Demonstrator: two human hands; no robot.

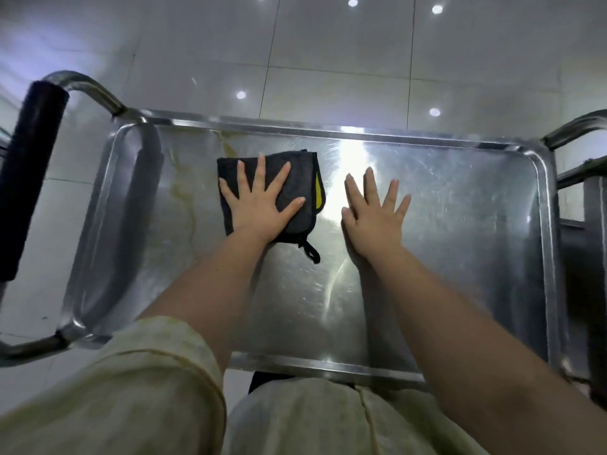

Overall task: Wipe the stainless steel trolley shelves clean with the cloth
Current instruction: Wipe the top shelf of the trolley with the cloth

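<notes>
On the tiled floor (328, 60), seen from above: one stainless steel trolley (92, 90) with a tubular frame and a dark padded handle (33, 165) at the left end.

Top shelf (328, 130): rimmed tray form, long axis laid left to right across the view. Glare is carried down the middle. Lower shelves are not shown.

Yellowish streak (184, 195): run from the far rim toward the near left, across the left part of the shelf. It is judged to be soiling not yet wiped.

Left grip (259, 208): fingers spread and straight, pressed flat on the cloth. Nothing is pinched or curled round.

Right grip (374, 221): likewise flat and spread, laid on bare steel just beside the cloth, on its right. Nothing is held, and it is judged to be steadying only.

Cloth (295, 182): dark grey, folded, yellow edging shown at its right side. It is placed left of the shelf's middle, toward the far rim, under the left grip.

Hanging loop (310, 251): trailed from the near right corner of the cloth.

Relation noted: the streak lies to the left of the cloth, just beside its far left corner. The left grip is the nearer one and bears on the cloth. A push leftward along the shelf's long axis is judged to be called for next.
</notes>
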